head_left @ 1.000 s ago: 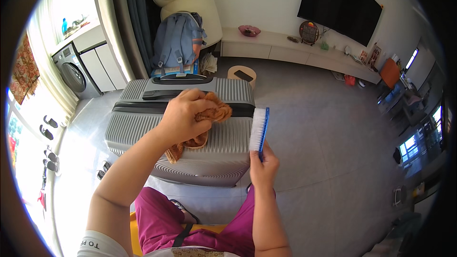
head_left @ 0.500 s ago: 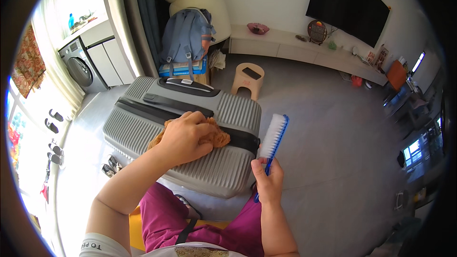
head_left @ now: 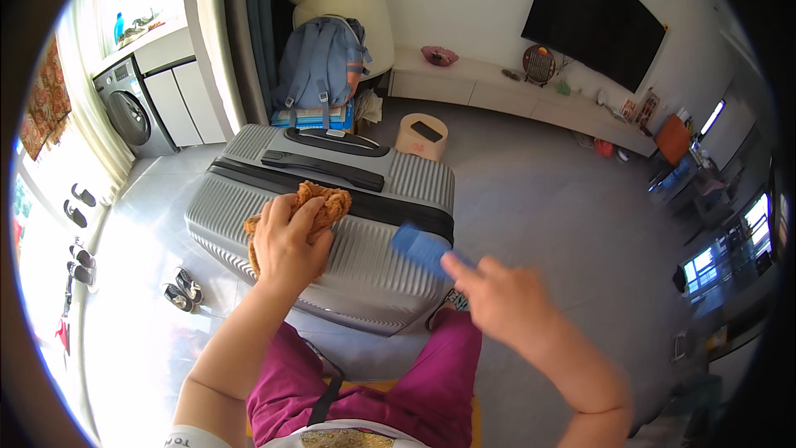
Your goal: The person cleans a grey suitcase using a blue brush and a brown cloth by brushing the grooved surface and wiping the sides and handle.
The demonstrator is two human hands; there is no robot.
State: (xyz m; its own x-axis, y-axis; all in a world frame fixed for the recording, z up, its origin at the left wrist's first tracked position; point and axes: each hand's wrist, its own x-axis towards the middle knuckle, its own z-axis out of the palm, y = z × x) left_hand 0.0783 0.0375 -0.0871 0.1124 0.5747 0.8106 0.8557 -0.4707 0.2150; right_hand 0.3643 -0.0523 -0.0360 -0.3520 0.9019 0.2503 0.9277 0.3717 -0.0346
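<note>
The left hand (head_left: 286, 241) presses an orange cloth (head_left: 308, 209) flat on top of the grey suitcase (head_left: 365, 249); the right hand (head_left: 497, 299), just off the suitcase's near corner, is closed around a blurred blue brush (head_left: 423, 249)

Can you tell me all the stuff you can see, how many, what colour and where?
suitcase: one, grey, lying flat on the floor
cloth: one, orange, on the suitcase under the left hand
brush: one, blue, blurred, in the right hand
backpack: one, blue, behind the suitcase
stool: one, beige, beside the backpack
washing machine: one, grey, far left
television: one, black, on the wall
left hand: pressing the cloth
right hand: holding the brush
</note>
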